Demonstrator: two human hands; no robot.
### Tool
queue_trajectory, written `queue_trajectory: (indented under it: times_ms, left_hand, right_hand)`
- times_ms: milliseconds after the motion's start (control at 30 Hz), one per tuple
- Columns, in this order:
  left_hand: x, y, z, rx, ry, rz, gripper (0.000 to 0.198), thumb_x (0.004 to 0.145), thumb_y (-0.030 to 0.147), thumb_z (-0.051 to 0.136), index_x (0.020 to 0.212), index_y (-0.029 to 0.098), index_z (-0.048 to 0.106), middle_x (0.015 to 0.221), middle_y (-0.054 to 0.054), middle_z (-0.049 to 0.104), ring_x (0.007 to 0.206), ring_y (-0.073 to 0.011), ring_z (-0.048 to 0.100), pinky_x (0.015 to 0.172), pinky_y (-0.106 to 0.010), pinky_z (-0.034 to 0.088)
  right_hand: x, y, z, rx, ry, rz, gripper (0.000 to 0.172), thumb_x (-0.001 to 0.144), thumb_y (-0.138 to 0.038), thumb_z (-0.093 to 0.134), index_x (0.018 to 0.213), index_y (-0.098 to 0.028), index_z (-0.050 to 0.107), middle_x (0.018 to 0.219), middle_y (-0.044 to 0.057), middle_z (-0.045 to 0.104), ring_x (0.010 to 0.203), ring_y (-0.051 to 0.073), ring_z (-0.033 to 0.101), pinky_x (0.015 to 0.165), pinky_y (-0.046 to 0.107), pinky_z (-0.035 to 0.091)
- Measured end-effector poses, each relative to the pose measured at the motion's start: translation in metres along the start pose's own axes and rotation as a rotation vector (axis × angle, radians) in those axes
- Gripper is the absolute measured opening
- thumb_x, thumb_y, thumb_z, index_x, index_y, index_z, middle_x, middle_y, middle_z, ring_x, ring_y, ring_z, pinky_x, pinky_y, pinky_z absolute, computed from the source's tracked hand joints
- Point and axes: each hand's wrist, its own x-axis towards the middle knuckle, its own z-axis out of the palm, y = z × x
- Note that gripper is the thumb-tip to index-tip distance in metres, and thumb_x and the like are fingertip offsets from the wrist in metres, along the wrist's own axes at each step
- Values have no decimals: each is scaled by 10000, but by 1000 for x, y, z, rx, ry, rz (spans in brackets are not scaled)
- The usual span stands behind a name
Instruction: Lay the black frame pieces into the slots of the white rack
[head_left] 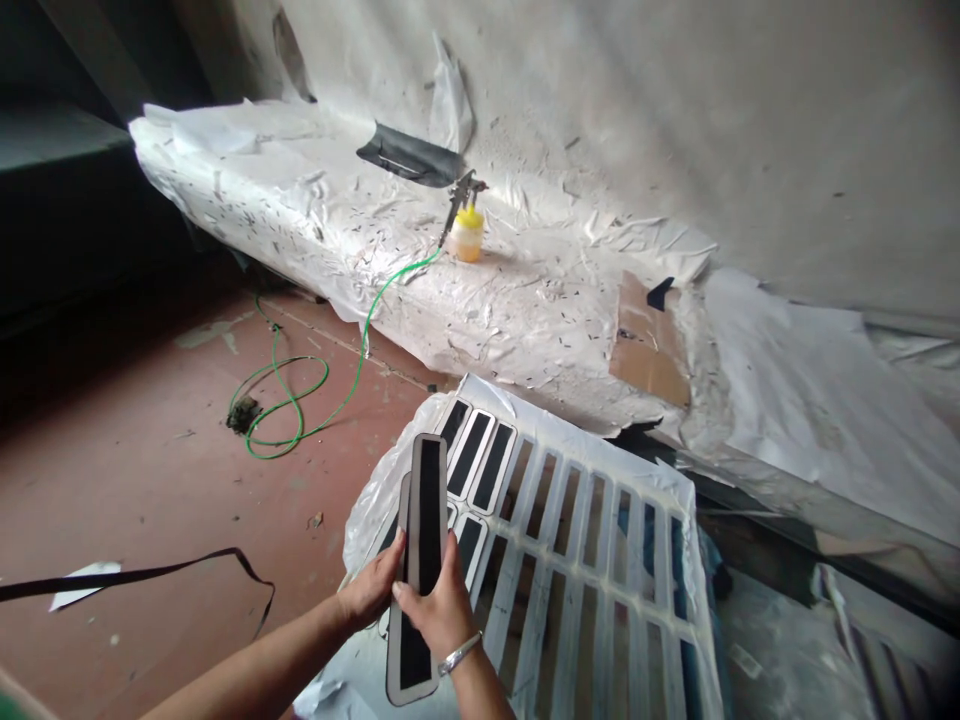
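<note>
In front of me is a long, flat, round-cornered panel with a grey border and a black centre strip. My right hand is closed round its edges at mid-length, with a bracelet on the wrist. At its left edge is my left hand, closed on a second similar panel that lies mostly hidden behind the first. Below the hands stands a rack of pale slats wrapped in white film. Several like panels lie side by side on its left part.
Beyond the rack, a white-covered ledge runs along the wall. It carries a spray gun with a yellow-lidded cup, a cardboard piece and a dark curved sheet. A green hose loops down to the reddish floor. A black strap crosses at left.
</note>
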Motion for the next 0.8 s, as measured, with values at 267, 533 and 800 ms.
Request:
queue_trajectory:
  times_ms: [267, 533, 800]
  left_hand:
    - [11, -17, 36, -169, 282, -87, 410, 836, 440, 601, 1068, 103, 564, 777, -113, 687, 634, -239, 655, 576, -344, 554]
    - [-57, -57, 22, -177, 488, 27, 384, 700, 362, 762, 913, 106, 571, 664, -65, 644, 582, -206, 626, 562, -305, 548]
    - [-76, -58, 25, -122, 406, -99, 531, 593, 557, 782, 844, 116, 627, 702, -80, 643, 638, -207, 624, 571, -275, 519]
  right_hand:
    - [-25, 83, -102, 830, 9, 261, 651, 579, -468, 738, 1130, -210, 507, 1166, 61, 599, 1105, 240, 546, 855, 359, 517]
    - [-79, 186, -140, 976, 35, 484, 690, 467, -414, 847, 1070, -255, 553, 1129, 33, 582, 1148, 251, 492, 896, 397, 500]
    - [-102, 197, -103, 1101, 24, 489, 667, 508, -402, 805, 1116, -253, 574, 1171, 66, 605, 1152, 292, 522, 823, 406, 527]
